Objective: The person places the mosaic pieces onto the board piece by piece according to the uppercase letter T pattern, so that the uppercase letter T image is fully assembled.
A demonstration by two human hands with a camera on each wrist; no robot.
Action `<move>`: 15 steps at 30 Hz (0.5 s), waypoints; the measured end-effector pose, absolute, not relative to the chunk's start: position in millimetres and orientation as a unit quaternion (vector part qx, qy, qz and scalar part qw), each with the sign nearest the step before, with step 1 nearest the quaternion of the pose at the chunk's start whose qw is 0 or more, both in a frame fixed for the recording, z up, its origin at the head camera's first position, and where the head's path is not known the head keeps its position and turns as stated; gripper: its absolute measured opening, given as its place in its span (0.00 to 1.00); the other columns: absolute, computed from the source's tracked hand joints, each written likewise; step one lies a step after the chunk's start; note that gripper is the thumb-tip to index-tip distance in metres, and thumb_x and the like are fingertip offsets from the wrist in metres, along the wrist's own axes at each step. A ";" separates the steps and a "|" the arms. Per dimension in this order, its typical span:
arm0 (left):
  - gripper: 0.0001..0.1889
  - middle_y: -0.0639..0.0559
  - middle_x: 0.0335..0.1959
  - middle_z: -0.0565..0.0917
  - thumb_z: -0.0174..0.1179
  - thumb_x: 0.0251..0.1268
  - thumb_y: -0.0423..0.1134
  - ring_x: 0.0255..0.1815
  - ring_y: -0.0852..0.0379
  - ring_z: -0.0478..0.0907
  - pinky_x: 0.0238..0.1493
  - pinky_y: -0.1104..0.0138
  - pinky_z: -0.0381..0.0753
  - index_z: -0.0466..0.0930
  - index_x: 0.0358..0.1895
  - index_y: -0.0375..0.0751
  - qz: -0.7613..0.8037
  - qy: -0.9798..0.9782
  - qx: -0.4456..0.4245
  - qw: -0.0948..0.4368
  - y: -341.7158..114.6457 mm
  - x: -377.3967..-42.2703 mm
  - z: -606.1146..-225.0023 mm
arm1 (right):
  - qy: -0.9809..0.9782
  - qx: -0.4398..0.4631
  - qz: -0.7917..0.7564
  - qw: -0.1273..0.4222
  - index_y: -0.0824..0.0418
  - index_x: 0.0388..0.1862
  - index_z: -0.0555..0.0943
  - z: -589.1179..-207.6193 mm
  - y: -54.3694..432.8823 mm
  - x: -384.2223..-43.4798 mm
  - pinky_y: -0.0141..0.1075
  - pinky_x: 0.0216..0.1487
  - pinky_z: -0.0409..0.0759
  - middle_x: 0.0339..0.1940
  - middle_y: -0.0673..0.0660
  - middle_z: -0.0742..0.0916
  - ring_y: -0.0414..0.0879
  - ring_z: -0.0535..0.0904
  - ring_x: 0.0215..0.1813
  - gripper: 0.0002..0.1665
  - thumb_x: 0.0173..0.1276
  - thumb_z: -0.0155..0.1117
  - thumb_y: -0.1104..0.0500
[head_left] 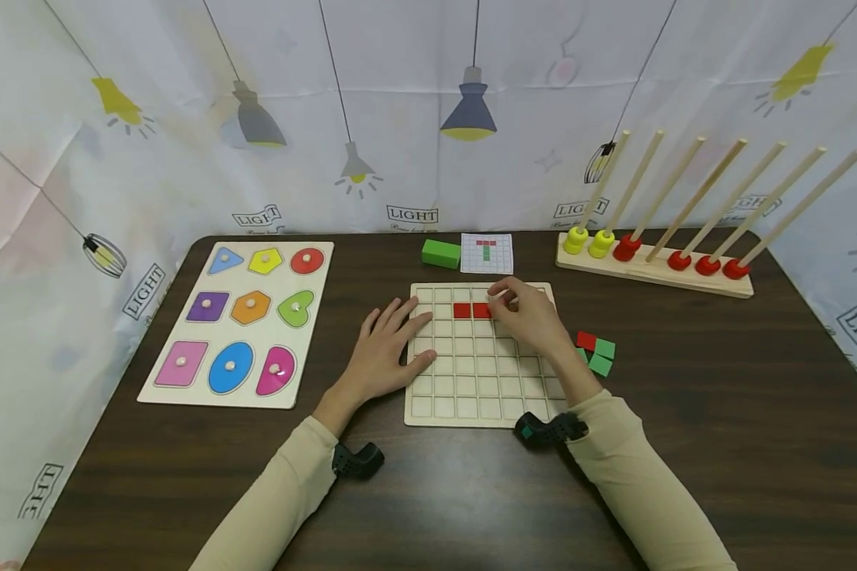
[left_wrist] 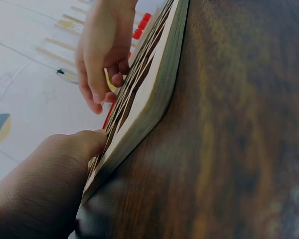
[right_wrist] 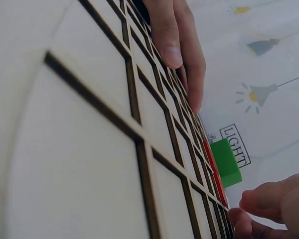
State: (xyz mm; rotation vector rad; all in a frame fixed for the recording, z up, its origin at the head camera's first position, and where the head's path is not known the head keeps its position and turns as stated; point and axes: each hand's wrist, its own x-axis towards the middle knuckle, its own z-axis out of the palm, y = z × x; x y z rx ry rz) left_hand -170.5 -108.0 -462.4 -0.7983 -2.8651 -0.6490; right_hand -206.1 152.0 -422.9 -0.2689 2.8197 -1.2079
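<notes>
A pale wooden grid board (head_left: 464, 408) lies on the table, with two red square tiles (head_left: 462, 311) side by side in its upper part. My left hand (head_left: 386, 357) rests across the board's left edge, fingers spread and thumb on the grid. Over the upper right squares is my right hand (head_left: 532, 317), its fingers bent and thumb near the forefinger. Its fingertips (right_wrist: 235, 215) are right at the right end of the red tiles; I cannot tell whether they grip one. Right of the board lie a loose red tile (head_left: 586, 341) and several green tiles (head_left: 604, 348), partly behind the right forearm.
Behind the board are a green block (head_left: 440, 254) and a pattern card (head_left: 487, 254) with a red and green T. A shape puzzle board (head_left: 217, 325) lies at left. A wooden peg stand (head_left: 657, 272) with yellow and red beads stands at back right.
</notes>
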 end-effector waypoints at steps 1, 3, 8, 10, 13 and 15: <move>0.32 0.51 0.76 0.56 0.47 0.66 0.62 0.77 0.45 0.48 0.72 0.42 0.45 0.62 0.71 0.56 -0.212 -0.940 -0.262 0.049 -108.3 -170.4 -462.7 | 0.913 -0.084 -0.398 0.034 0.58 0.50 0.77 -422.0 152.6 -205.6 0.36 0.38 0.74 0.41 0.58 0.83 0.50 0.78 0.40 0.13 0.70 0.56 0.55; 0.32 0.51 0.76 0.56 0.47 0.66 0.62 0.77 0.45 0.48 0.72 0.42 0.45 0.62 0.71 0.56 -0.211 -0.940 -0.262 0.051 -108.6 -170.3 -463.0 | 0.908 -0.081 -0.410 0.037 0.59 0.50 0.77 -420.3 155.0 -205.3 0.36 0.37 0.75 0.42 0.58 0.84 0.50 0.79 0.41 0.13 0.70 0.55 0.55; 0.32 0.51 0.75 0.56 0.48 0.66 0.62 0.77 0.45 0.48 0.72 0.43 0.45 0.62 0.71 0.56 -0.216 -0.939 -0.262 0.054 -108.4 -170.8 -463.3 | 0.906 -0.076 -0.415 0.037 0.58 0.50 0.78 -415.9 164.7 -205.3 0.37 0.37 0.76 0.43 0.57 0.84 0.50 0.79 0.42 0.14 0.71 0.54 0.53; 0.32 0.50 0.75 0.57 0.48 0.66 0.62 0.77 0.45 0.49 0.72 0.43 0.46 0.62 0.71 0.56 -0.215 -0.939 -0.263 0.055 -108.0 -171.2 -463.7 | 0.908 -0.072 -0.411 0.039 0.57 0.50 0.78 -415.3 169.9 -204.8 0.37 0.38 0.75 0.44 0.57 0.84 0.50 0.78 0.43 0.15 0.72 0.53 0.52; 0.32 0.50 0.75 0.57 0.48 0.66 0.62 0.77 0.45 0.49 0.72 0.43 0.46 0.63 0.71 0.56 -0.215 -0.938 -0.264 0.059 -107.6 -171.8 -464.3 | 0.910 -0.070 -0.407 0.042 0.57 0.51 0.78 -414.3 178.0 -203.6 0.36 0.38 0.75 0.45 0.57 0.83 0.50 0.78 0.44 0.15 0.72 0.52 0.51; 0.32 0.50 0.75 0.57 0.48 0.66 0.62 0.77 0.45 0.49 0.72 0.43 0.46 0.63 0.70 0.56 -0.214 -0.939 -0.263 0.061 -107.7 -171.9 -464.3 | 0.912 -0.073 -0.402 0.042 0.58 0.51 0.77 -412.9 183.7 -202.5 0.36 0.38 0.75 0.45 0.58 0.83 0.51 0.77 0.44 0.16 0.73 0.52 0.51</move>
